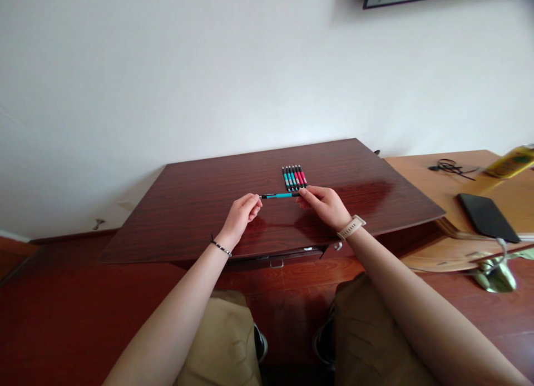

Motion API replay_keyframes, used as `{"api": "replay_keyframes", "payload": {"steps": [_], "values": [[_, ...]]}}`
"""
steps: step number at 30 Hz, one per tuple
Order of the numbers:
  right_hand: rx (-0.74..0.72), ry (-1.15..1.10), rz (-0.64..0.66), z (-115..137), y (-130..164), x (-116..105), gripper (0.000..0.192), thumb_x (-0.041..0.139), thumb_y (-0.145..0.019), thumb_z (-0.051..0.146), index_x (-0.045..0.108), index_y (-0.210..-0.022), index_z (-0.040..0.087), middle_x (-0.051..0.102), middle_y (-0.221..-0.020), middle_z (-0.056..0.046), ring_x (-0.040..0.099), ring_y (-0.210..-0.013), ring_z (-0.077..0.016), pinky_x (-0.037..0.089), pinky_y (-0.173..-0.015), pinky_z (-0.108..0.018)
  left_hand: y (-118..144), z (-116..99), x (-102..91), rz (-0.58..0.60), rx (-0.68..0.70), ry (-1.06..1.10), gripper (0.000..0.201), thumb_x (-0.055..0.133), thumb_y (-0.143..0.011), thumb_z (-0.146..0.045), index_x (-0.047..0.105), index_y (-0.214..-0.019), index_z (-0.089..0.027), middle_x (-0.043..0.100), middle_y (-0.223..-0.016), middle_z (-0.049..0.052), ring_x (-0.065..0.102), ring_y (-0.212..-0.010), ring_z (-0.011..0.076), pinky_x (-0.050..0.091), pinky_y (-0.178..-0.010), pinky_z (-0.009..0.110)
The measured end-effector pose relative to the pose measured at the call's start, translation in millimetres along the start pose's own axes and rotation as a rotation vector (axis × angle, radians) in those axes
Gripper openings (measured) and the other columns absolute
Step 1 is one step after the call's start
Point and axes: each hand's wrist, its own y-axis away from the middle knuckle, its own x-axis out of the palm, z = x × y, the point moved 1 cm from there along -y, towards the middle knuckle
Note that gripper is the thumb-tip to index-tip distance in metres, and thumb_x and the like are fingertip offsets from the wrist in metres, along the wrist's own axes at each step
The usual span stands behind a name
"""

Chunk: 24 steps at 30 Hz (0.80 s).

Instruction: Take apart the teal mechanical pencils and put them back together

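Note:
A blue pen (278, 196) with black ends lies level between my two hands, above the dark wooden table. My left hand (245, 209) pinches its left end. At the other end, the fingers of my right hand (323, 203) are closed on the pen's black part. Just beyond the held pen, several pens (294, 177) lie side by side in a neat row on the tabletop, blue ones on the left and pinkish-red ones on the right. Both pen ends are partly hidden by my fingertips.
The dark wooden table (208, 208) stands against a white wall. To its right, a lighter wooden desk (409, 174) holds a black cable (453, 167), a yellow can (511, 162) and a dark flat device (488, 216). A drawer handle (276, 263) shows below the table's front edge.

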Motion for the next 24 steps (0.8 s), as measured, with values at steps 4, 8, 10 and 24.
{"api": "replay_keyframes", "payload": {"steps": [4, 8, 10, 24], "values": [[-0.004, 0.013, 0.007, 0.9, 0.4, -0.5, 0.055, 0.053, -0.104, 0.069, 0.075, -0.084, 0.022, 0.079, -0.083, -0.006, 0.071, -0.078, -0.0239, 0.053, -0.074, -0.034, 0.5, -1.3, 3.2, 0.004, 0.001, -0.01, 0.04, 0.066, -0.095, -0.055, 0.062, -0.079, -0.018, 0.048, -0.067, -0.002, 0.039, -0.056, 0.0096, 0.024, -0.049, 0.024], [-0.002, 0.004, 0.012, -0.3, -0.1, -0.4, 0.055, 0.053, -0.103, 0.07, 0.076, -0.086, 0.022, 0.08, -0.084, -0.006, 0.072, -0.079, -0.0242, 0.054, -0.074, -0.035, 0.7, -2.2, 3.5, 0.013, 0.014, -0.008, 0.042, 0.066, -0.095, -0.057, 0.062, -0.079, -0.018, 0.045, -0.066, -0.002, 0.037, -0.055, 0.0101, 0.024, -0.05, 0.025], [0.0, 0.003, 0.013, -0.7, -0.3, -0.1, 0.055, 0.053, -0.103, 0.07, 0.076, -0.086, 0.022, 0.08, -0.084, -0.006, 0.072, -0.079, -0.0244, 0.054, -0.074, -0.035, 0.6, -1.9, 2.9, 0.02, 0.018, -0.008, 0.041, 0.067, -0.096, -0.056, 0.061, -0.079, -0.019, 0.044, -0.065, -0.003, 0.037, -0.055, 0.0101, 0.024, -0.051, 0.025], [0.016, -0.01, 0.008, -3.2, 0.3, 0.4, 0.054, 0.055, -0.103, 0.07, 0.076, -0.086, 0.022, 0.08, -0.085, -0.006, 0.072, -0.078, -0.024, 0.055, -0.073, -0.034, -0.7, 1.8, 4.7, 0.053, 0.021, -0.097, 0.02, 0.073, -0.088, -0.036, 0.064, -0.094, -0.019, 0.055, -0.071, -0.003, 0.048, -0.061, 0.0112, 0.035, -0.057, 0.025]]}}
